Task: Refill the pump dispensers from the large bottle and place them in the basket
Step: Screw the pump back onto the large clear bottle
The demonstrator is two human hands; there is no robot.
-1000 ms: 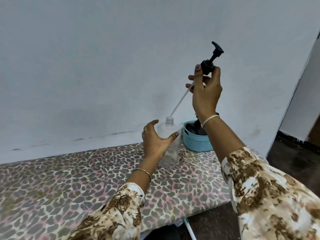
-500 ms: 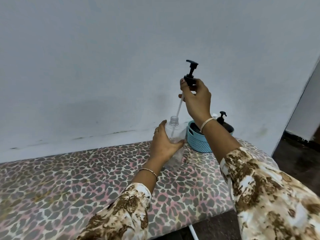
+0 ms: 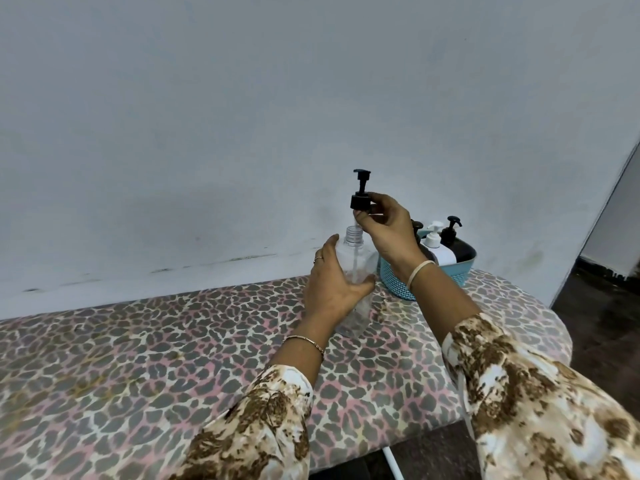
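Note:
A clear plastic bottle (image 3: 356,251) stands upright on the leopard-print surface, its threaded neck uncovered. My left hand (image 3: 334,284) wraps around its body. My right hand (image 3: 384,228) pinches the collar of a black pump head (image 3: 361,194) just above the neck. The pump's white tube runs down inside the bottle. Right behind my right wrist sits a teal basket (image 3: 464,270) holding a white pump dispenser (image 3: 437,245) and a dark pump dispenser (image 3: 456,242). Another dark pump top (image 3: 416,227) peeks out beside my hand.
The leopard-print cover (image 3: 138,358) lies over a narrow board against a pale wall (image 3: 242,98). The board's rounded end is at the right, with dark floor (image 3: 602,323) beyond it. A white leg (image 3: 393,462) shows under the front edge.
My right hand has lowered the pump head from high up and tilted to upright over the neck, feeding the tube into the bottle. My left hand closed around the bottle.

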